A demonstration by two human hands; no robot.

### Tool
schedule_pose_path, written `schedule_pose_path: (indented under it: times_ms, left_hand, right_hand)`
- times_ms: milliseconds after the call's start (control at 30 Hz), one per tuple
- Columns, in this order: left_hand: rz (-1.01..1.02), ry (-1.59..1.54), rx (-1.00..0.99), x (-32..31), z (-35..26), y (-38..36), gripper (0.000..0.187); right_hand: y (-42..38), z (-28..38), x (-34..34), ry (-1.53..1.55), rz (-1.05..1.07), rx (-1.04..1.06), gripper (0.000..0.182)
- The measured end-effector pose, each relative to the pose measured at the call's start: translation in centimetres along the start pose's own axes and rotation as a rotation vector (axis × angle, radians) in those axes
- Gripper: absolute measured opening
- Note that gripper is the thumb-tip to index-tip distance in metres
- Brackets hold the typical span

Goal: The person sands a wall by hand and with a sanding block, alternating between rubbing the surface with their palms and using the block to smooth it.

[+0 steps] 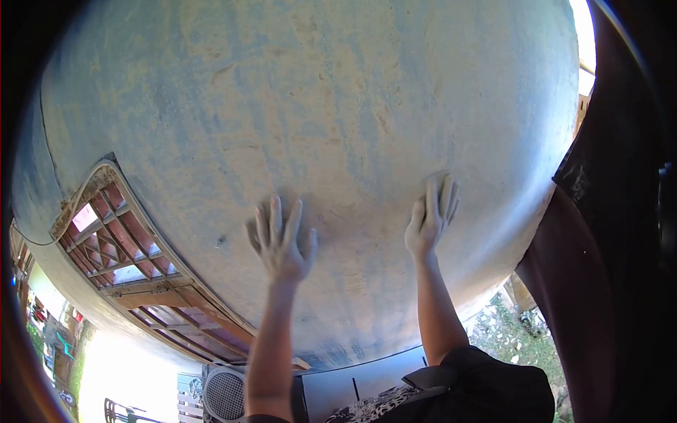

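Both arms reach up and forward to a large wall (352,106) with worn, pale blue-grey paint and patchy stains. My left hand (282,243) lies against it with the fingers spread and the thumb out to the right. Farther right and slightly higher, my right hand (431,215) rests on the same wall, its fingers stretched out and closer together. Neither hand holds anything. A small dark mark (220,241) shows on the wall left of my left hand.
A wooden-framed window (120,233) with a lattice of bars is set in the wall at left, a cable running beside it. Below stands a round grey mesh-fronted object (224,395). Dark sheeting (564,261) hangs at right, above grassy ground (511,331).
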State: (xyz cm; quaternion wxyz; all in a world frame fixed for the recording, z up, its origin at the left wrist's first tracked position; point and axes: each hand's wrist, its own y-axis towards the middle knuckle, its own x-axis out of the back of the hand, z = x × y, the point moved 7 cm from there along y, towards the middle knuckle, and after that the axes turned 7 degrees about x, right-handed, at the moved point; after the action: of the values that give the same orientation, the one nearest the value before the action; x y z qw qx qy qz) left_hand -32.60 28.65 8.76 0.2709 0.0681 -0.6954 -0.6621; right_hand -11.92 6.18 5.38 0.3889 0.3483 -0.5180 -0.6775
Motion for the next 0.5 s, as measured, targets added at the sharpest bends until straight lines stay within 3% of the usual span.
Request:
schedule_pose_path:
  times_ms: [67,100,200,333,500]
  left_hand:
    - [0.0,0.009,-0.07,1.9,0.6,4.9,0.061]
    - [-0.002,0.014,-0.105,2.8,0.7,7.4,0.06]
    - [-0.009,0.058,-0.106,4.3,-0.5,10.4,0.059]
    - [-0.076,0.069,-0.105,3.9,0.2,9.6,0.06]
    - [-0.08,0.081,-0.111,3.8,0.4,9.2,0.061]
  right_hand:
    - [4.6,0.0,0.2,-0.005,-0.171,-0.192,0.039]
    - [6.4,0.9,-0.3,-0.007,-0.172,-0.19,0.039]
    - [9.9,6.8,-2.3,-0.044,-0.058,0.035,0.034]
    - [6.0,11.8,-2.6,0.088,0.122,0.266,0.039]
    - [1.9,9.4,-2.0,0.103,0.113,0.227,0.044]
